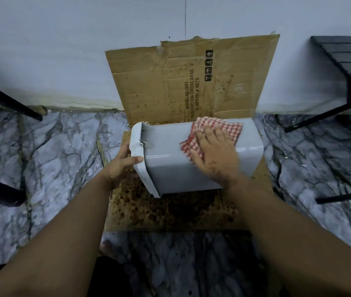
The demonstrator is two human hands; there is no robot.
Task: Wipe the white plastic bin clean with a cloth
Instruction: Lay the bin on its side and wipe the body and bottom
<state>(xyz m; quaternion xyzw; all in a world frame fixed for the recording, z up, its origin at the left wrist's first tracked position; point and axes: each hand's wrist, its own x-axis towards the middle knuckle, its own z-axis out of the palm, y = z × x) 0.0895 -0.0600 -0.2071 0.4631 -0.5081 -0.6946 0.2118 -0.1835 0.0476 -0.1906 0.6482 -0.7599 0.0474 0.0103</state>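
Note:
The white plastic bin lies on its side on stained cardboard, its rim pointing left and its base to the right. My left hand grips the cracked rim at the bin's left end, thumb over the edge. My right hand lies flat with straight fingers on a red-and-white checked cloth, pressing it onto the bin's upper side near the base end. Part of the cloth is hidden under my palm.
A flattened cardboard box leans against the white wall and runs under the bin, heavily spotted brown in front. The floor is grey marble. Dark furniture legs stand left; a black slatted table stands right.

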